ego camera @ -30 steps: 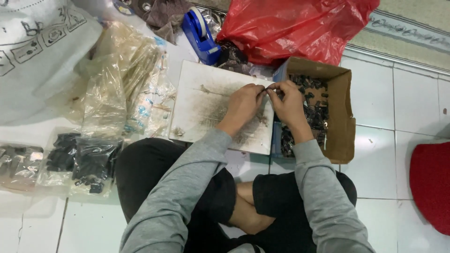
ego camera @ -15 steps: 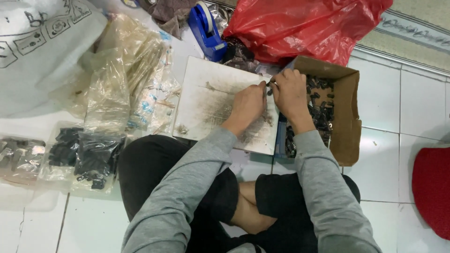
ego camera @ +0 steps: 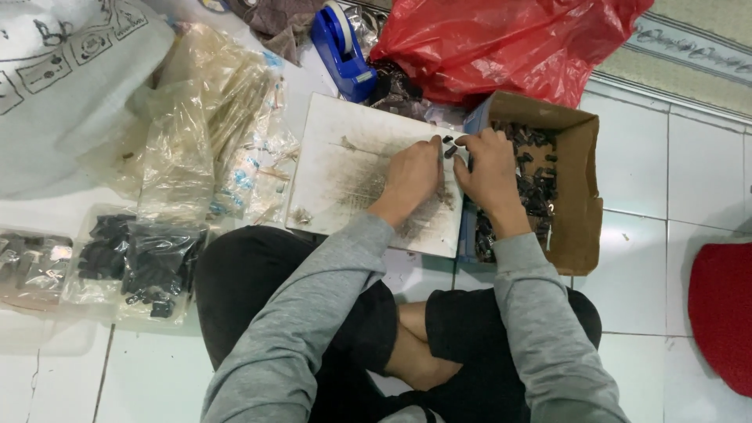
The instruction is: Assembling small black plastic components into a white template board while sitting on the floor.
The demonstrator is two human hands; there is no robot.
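Observation:
I sit cross-legged on a tiled floor. My left hand and my right hand meet over the right edge of a dirty white board. Between their fingertips is a small black part, pinched from both sides. Just right of the hands stands an open cardboard box filled with several small black parts. My right hand rests over the box's left side.
A blue tape dispenser and a red plastic bag lie behind the board. Clear plastic bags and bags of black parts lie at the left. A white sack is far left, a red cushion right.
Both hands stay together over the board's right edge, working the small black part. The view has shifted slightly; nothing else moved.

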